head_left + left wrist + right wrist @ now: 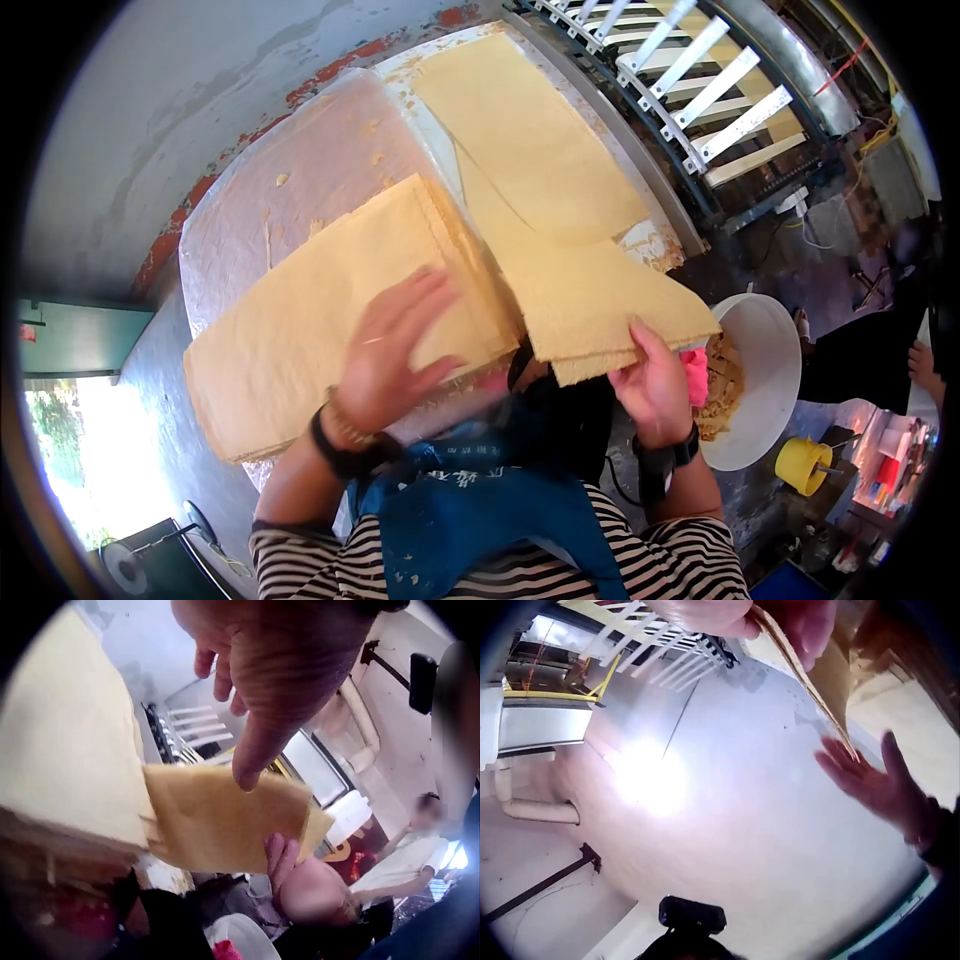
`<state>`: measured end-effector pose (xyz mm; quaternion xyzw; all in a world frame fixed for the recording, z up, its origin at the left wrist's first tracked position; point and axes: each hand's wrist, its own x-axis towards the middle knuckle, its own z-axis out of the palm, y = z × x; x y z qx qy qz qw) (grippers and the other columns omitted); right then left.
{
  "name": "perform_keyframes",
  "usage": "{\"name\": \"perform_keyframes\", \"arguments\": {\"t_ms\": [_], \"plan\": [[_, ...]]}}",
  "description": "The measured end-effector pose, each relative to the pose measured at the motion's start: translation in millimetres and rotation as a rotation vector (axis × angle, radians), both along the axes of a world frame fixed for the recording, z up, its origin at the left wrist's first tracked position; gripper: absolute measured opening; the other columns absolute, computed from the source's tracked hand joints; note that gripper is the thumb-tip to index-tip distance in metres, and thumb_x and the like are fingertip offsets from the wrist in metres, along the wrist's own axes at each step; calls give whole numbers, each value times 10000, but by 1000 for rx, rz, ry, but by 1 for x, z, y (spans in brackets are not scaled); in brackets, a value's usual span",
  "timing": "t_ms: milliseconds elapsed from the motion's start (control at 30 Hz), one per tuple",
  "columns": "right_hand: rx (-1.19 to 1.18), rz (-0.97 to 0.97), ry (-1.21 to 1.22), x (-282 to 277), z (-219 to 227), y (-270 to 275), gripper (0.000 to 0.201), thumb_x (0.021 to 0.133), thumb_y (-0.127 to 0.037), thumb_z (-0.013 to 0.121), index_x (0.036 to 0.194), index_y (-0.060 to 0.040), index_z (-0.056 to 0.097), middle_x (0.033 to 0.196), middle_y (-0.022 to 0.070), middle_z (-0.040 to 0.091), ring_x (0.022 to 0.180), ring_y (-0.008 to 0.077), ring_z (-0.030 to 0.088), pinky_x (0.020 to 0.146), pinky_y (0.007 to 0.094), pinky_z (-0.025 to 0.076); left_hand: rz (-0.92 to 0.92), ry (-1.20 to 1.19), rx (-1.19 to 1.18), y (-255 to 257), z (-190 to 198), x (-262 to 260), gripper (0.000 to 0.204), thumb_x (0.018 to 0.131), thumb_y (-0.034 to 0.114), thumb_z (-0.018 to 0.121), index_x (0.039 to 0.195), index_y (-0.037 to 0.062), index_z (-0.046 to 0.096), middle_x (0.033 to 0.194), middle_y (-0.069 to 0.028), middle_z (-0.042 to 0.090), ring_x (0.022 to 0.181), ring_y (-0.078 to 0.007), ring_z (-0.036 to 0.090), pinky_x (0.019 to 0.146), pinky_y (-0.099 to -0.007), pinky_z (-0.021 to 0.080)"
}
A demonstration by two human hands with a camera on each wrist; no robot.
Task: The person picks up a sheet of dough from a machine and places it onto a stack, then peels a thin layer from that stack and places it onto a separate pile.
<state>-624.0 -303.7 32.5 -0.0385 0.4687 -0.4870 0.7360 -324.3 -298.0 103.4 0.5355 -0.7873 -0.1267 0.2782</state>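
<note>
In the head view, a thick stack of thin yellow-tan sheets (290,330) with rough edges lies on the plastic-covered table. My left hand (400,335) is over the stack's right part, fingers spread, holding nothing. My right hand (655,385) pinches the near edge of a few layered tan sheets (600,300), thumb on top and fingers beneath. These layers bend down past the table edge. Beyond them another tan sheet (540,140) lies flat. In the right wrist view, the layers (802,679) show edge-on between the pinching fingers.
Clear plastic film (300,180) with small scraps covers the table's left part. A white bucket (765,385) with tan scraps and something pink stands at my right, near a yellow pail (803,466). A white-slatted rack (700,90) is behind the table. Another person (405,862) is nearby.
</note>
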Motion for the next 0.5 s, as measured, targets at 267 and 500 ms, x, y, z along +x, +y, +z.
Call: {"name": "perform_keyframes", "arguments": {"t_ms": [267, 500], "plan": [[-294, 167, 7, -13, 31, 47, 436, 985, -261, 506, 1376, -83, 429, 1213, 110, 613, 974, 218, 654, 764, 346, 564, -194, 370, 194, -29, -25, -91, 387, 691, -74, 633, 1018, 113, 723, 940, -105, 710, 859, -254, 692, 767, -333, 535], [-291, 199, 344, -38, -44, 9, 698, 942, -321, 581, 1486, -35, 251, 1412, 144, 449, 1214, 258, 506, 985, 393, 432, 307, 876, -294, -39, 67, -9, 234, 932, 63, 583, 1148, 4, 654, 1125, -80, 680, 975, -187, 656, 870, -315, 527]]}}
